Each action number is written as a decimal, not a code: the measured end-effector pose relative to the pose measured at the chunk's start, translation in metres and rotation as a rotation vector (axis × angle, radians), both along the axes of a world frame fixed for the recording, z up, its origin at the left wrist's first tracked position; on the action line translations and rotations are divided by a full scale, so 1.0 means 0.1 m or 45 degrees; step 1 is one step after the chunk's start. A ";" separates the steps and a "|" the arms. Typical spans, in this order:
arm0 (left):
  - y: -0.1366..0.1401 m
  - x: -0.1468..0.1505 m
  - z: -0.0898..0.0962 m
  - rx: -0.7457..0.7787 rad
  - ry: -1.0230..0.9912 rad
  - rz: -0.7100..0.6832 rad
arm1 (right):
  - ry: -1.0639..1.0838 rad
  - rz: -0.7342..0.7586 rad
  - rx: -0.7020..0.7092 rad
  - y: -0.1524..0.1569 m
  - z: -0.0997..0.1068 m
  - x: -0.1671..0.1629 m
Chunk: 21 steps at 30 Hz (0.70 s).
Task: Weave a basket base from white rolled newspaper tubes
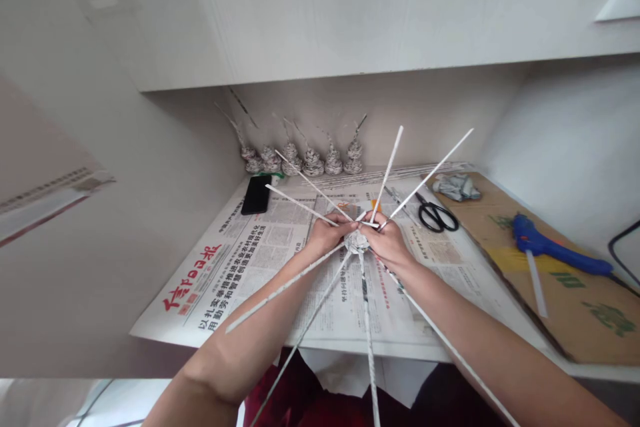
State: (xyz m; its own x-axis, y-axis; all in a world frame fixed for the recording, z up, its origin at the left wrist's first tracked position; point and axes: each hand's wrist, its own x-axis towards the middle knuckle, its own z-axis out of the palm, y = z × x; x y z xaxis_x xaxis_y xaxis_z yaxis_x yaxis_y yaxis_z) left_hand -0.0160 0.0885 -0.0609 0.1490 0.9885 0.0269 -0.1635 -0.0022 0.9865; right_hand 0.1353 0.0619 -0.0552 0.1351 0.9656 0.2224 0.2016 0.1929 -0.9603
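Between my hands is a small round woven piece (357, 241) of rolled newspaper, with several long paper rods (369, 320) sticking out all round like spokes. My left hand (330, 232) grips its left side, fingers curled around the far edge. My right hand (387, 237) pinches the right side near the bases of two upright rods. Both thumbs meet close to the top of the weave. Some rods slant toward my body over the table edge, and others point away toward the wall. The fingertips behind the weave are partly hidden.
Newspaper sheets (240, 267) cover the table. Several woven gourd shapes (313, 163) line the back wall beside loose paper rods (390, 175). A black phone (257, 195) lies left; black scissors (438, 216) and a blue glue gun (555, 250) on cardboard (525, 287) lie right. A cabinet (350, 13) overhangs.
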 end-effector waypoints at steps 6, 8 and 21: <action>-0.01 0.00 0.03 -0.020 -0.039 -0.106 | 0.052 0.090 -0.063 -0.06 0.07 -0.04; -0.02 0.00 0.06 -0.047 -0.101 -0.095 | 0.064 0.109 -0.062 -0.07 0.10 -0.04; 0.00 0.00 0.10 0.110 -0.069 -0.118 | -0.130 -0.082 0.103 -0.12 0.20 -0.04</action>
